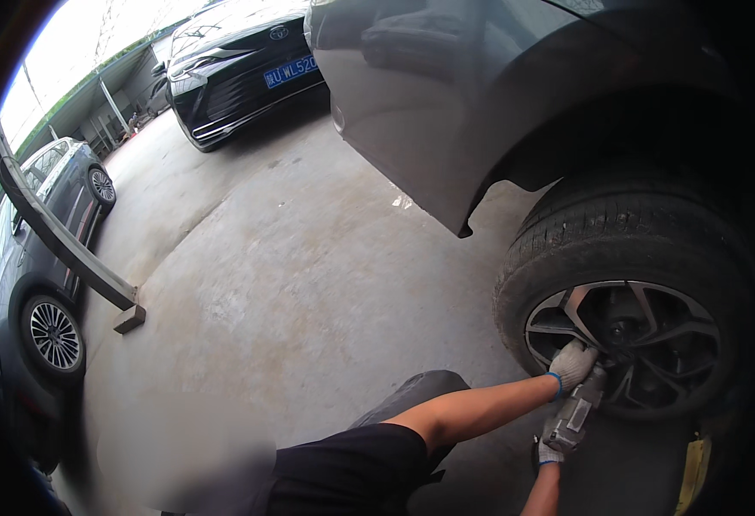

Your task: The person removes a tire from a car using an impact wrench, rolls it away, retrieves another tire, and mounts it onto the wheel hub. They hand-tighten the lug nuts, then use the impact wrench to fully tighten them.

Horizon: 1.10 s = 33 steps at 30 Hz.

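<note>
Gripping a grey power tool [573, 414], the gloved right hand [550, 452] is closed. Gloved left hand [573, 365] lies at the spoked wheel [620, 330]; its closure cannot be determined

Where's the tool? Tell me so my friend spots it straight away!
Find the grey car at upper right, then its big wheel. In front of its lower part is the chunky grey tool. Unlike the spokes, it's boxy with gloved hands at both ends.

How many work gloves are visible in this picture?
2: one on the left hand, by the wheel; one on the right hand, at the power tool. No others show.
</note>
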Tool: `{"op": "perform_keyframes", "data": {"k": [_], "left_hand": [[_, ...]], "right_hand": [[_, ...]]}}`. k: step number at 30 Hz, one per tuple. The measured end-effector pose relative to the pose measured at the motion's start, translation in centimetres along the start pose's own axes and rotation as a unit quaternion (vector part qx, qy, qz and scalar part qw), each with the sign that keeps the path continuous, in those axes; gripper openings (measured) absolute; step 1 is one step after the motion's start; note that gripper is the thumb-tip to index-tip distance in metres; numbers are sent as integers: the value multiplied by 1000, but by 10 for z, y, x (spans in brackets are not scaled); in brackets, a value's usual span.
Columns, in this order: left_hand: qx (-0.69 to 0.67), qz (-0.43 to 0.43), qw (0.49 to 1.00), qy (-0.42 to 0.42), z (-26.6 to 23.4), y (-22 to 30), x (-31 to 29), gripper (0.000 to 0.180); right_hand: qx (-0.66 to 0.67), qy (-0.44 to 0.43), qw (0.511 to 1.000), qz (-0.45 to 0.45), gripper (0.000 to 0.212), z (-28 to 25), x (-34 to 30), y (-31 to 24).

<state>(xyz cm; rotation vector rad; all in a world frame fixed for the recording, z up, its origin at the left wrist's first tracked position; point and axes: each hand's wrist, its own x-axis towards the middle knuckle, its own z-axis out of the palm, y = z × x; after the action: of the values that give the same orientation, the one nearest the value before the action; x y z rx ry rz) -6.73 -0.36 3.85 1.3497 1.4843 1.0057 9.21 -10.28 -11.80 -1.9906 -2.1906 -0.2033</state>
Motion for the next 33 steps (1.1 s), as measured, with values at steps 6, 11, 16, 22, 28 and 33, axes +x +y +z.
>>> {"op": "perform_keyframes", "data": {"k": [6,11,16,22,28,33], "left_hand": [[-46,-114,992,8,3,18,-3,51],[-138,-148,979,18,-11,3,2,52],[-278,-175,944,-21,-9,-19,15,48],[-500,-200,816,-208,-11,-37,24,20],[-525,-244,770,-268,-20,-26,24,24],[-559,-224,750,-275,-14,-28,23,23]], "right_hand": [[146,-80,986,11,69,-47,4,-25],[748,-86,656,45,48,11,9,-26],[979,-164,91,85,37,-22,1,-19],[964,-174,74,188,34,-63,-17,-18],[966,-161,160,124,33,-59,-13,-13],[854,-139,486,127,34,-55,-17,-16]]}}
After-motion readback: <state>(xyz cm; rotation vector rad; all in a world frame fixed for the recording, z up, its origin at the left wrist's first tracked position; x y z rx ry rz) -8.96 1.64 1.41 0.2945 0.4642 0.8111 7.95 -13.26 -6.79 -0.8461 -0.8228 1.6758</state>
